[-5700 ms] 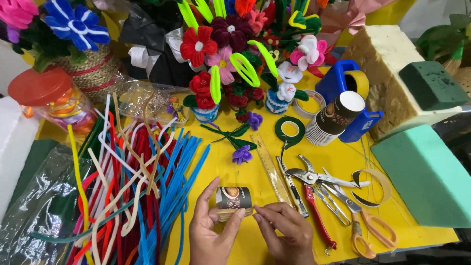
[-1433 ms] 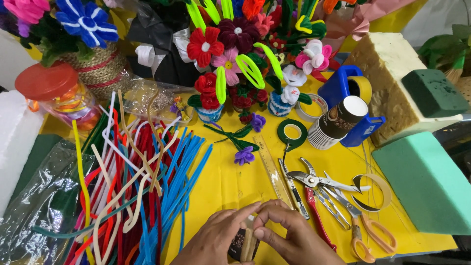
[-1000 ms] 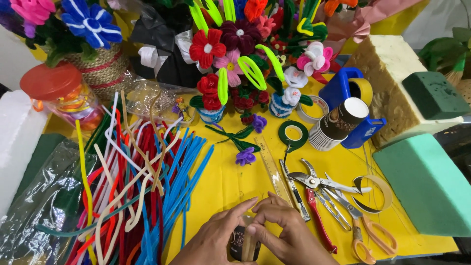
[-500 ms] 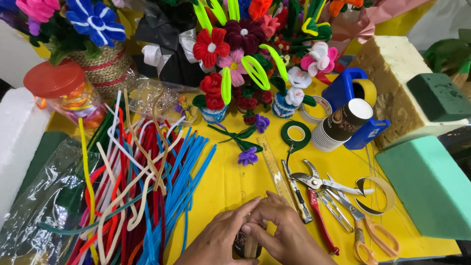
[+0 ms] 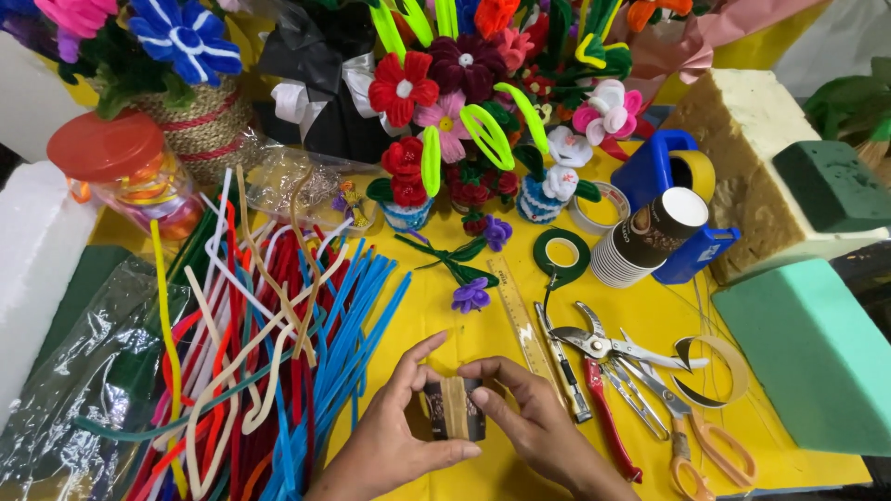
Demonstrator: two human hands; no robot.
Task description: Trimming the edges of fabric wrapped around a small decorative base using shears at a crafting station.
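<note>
While both hands meet at the six o'clock edge of the view, the scene reads as follows.

Held thing: a small dark paper cup with a tan strip down its side (image 5: 454,409), lying on its side just above the yellow table (image 5: 436,306), at six o'clock.
Left hand (image 5: 394,443): thumb and fingers clasp the cup's left end; the index finger reaches over its top.
Right hand (image 5: 538,429): fingertips press the cup's right end and upper rim, closed on it.
Pipe cleaners: a loose heap of red, blue, white, cream and yellow fuzzy wire stems (image 5: 269,353) at eight to nine o'clock, just beside the left hand.
Ruler: a clear plastic ruler (image 5: 520,320) at about one o'clock from the cup, near the right hand's fingertips.
Cutting tools: metal pliers with red handles (image 5: 599,371) and orange-handled scissors (image 5: 691,445) at three to four o'clock, close to the right hand.
Green tape: a dark green floral tape roll (image 5: 561,253) toward one o'clock.
Cup stack: a tilted stack of dark paper cups (image 5: 645,239) at two o'clock, touching a blue plastic tape dispenser (image 5: 664,176).
Flowers: small pots of red, pink and white pipe-cleaner flowers (image 5: 464,139) at twelve o'clock.
Foam: a pale green foam block (image 5: 807,353) at three o'clock, well apart from the hands.
Jar: a clear jar with a red lid (image 5: 125,172) at ten o'clock.
</note>
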